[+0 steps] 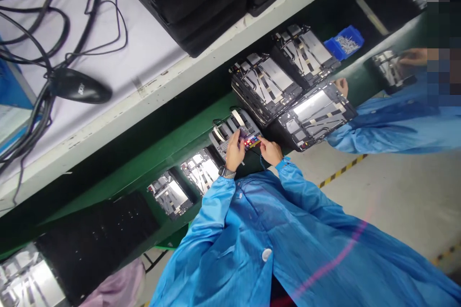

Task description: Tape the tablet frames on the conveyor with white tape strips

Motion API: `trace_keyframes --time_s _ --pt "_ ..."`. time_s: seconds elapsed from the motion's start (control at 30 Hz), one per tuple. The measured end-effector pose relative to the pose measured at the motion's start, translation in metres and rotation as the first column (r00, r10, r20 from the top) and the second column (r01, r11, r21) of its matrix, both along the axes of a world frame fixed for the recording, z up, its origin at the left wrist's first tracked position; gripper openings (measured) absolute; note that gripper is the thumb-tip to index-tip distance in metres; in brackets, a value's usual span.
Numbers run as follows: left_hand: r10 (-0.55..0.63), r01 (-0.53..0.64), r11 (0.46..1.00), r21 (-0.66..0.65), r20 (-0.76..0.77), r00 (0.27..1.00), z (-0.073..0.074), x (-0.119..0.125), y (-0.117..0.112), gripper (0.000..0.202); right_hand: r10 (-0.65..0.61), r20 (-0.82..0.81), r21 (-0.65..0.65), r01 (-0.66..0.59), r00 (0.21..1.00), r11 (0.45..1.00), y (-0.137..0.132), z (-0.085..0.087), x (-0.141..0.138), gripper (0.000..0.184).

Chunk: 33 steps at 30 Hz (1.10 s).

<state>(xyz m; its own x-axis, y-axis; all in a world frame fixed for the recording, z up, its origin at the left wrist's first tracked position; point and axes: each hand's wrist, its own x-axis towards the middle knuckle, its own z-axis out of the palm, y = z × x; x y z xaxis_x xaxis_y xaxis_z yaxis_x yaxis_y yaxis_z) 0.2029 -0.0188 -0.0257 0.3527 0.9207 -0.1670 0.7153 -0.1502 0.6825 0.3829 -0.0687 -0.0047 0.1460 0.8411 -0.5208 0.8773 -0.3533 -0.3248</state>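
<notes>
On the white shelf (118, 53) ahead of you, black cables (81, 19) loop around a black corded handheld device (79, 85), and stacked black trays (201, 0) sit along its edge. On your green bench (169, 158), open tablet panels (266, 84) lie on both sides of your work, and a small blue bin of screws (344, 42) sits beyond them. To your right, a co-worker in a blue smock (382, 124) reaches over the bench, and yellow-and-black floor tape (342, 170) runs below it.

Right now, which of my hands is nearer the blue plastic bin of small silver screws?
Your right hand is nearer, down and left of the blue bin; your left hand is farther left.
</notes>
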Motion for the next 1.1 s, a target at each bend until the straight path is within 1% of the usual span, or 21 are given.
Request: trace_keyframes --time_s 0.07,0.17,0.3,0.4,0.53,0.63,0.7,0.8,0.83,0.87,0.9,0.97,1.0,1.03,1.1 --pt "-0.048 0.049 0.999 0.015 -0.012 0.999 -0.004 0.009 0.003 0.059 -0.023 -0.013 0.018 0.024 1.0 1.0 -0.002 0.001 -0.001 0.053" --pt "-0.127 0.129 0.991 0.029 -0.074 0.989 -0.009 0.019 0.009 0.063 -0.049 -0.025 0.059 0.05 0.998 0.997 0.0 0.002 0.002 0.053" --pt "-0.192 0.204 0.978 0.053 -0.176 0.966 -0.009 0.026 0.01 0.064 -0.07 -0.029 0.116 0.073 0.997 0.991 0.007 0.001 0.007 0.054" --pt "-0.212 0.231 0.971 0.065 -0.221 0.952 -0.009 0.029 0.008 0.062 -0.062 -0.033 0.139 0.066 0.998 0.988 0.015 0.0 0.009 0.055" --pt "-0.213 0.234 0.97 0.065 -0.233 0.949 -0.01 0.03 0.007 0.062 -0.029 -0.031 0.169 0.034 0.999 0.985 0.029 -0.001 0.008 0.056" --pt "-0.222 0.244 0.968 0.061 -0.248 0.943 -0.01 0.031 0.008 0.06 0.003 -0.015 0.164 -0.001 1.0 0.986 0.043 -0.001 0.003 0.057" --pt "-0.247 0.269 0.961 0.059 -0.254 0.935 -0.007 0.03 0.012 0.058 0.026 0.001 0.142 -0.026 1.0 0.99 0.051 0.0 0.0 0.058" --pt "-0.293 0.308 0.951 0.03 -0.23 0.928 0.001 0.025 0.027 0.051 0.06 0.031 0.089 -0.062 0.998 0.994 0.054 0.002 -0.003 0.059" --pt "-0.276 0.289 0.957 0.03 -0.219 0.936 0.004 0.023 0.034 0.05 0.066 0.043 0.072 -0.069 0.997 0.995 0.054 0.002 -0.003 0.06" --pt "-0.231 0.245 0.968 0.045 -0.209 0.95 0.006 0.02 0.043 0.049 0.068 0.055 0.06 -0.071 0.996 0.996 0.052 0.003 -0.003 0.061" --pt "-0.165 0.183 0.98 0.075 -0.2 0.966 0.007 0.018 0.053 0.052 0.066 0.067 0.051 -0.07 0.996 0.996 0.051 0.003 -0.003 0.061" --pt "-0.035 0.062 0.988 0.142 -0.185 0.982 0.006 0.015 0.074 0.068 0.051 0.086 0.046 -0.055 0.995 0.997 0.05 0.005 -0.004 0.061" --pt "-0.01 0.038 0.988 0.153 -0.183 0.983 0.003 0.015 0.084 0.077 0.04 0.092 0.051 -0.045 0.995 0.998 0.051 0.005 -0.005 0.059" --pt "-0.019 0.046 0.989 0.141 -0.183 0.983 0.0 0.015 0.094 0.083 0.027 0.097 0.058 -0.032 0.995 0.998 0.053 0.006 -0.006 0.057" --pt "-0.08 0.098 0.991 0.087 -0.19 0.979 -0.006 0.015 0.11 0.084 0.007 0.1 0.075 -0.015 0.995 0.997 0.062 0.007 -0.007 0.055"
